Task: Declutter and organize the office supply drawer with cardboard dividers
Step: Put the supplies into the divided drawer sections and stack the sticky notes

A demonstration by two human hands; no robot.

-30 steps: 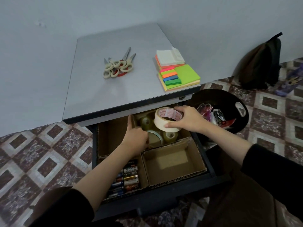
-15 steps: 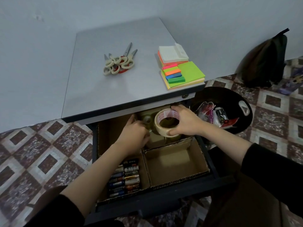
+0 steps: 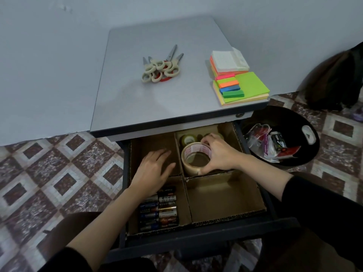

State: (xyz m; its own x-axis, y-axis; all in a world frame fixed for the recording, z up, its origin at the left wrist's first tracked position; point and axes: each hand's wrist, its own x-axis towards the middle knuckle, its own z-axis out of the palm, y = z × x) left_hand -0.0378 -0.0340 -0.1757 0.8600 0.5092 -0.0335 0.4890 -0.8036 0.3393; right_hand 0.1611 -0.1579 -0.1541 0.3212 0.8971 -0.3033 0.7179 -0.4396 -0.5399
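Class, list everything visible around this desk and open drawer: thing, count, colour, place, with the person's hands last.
scissors: several, cream handles, one red; piled on grey desk top
sticky-note pads: a few, white, orange, green, yellow; desk top, right
page flags: four, pink, orange, blue, green; on the pads
cardboard dividers: brown, four compartments; in dark open drawer
batteries: many, mixed colours; front left compartment
large tape roll: one, beige; rear right compartment
small tape rolls: at least two, yellowish; behind it
bin: one, black; floor, right of drawer, holding wrappers
bag: one, dark; by wall, far right
left hand: open, over rear left compartment
right hand: fingers grip large tape roll
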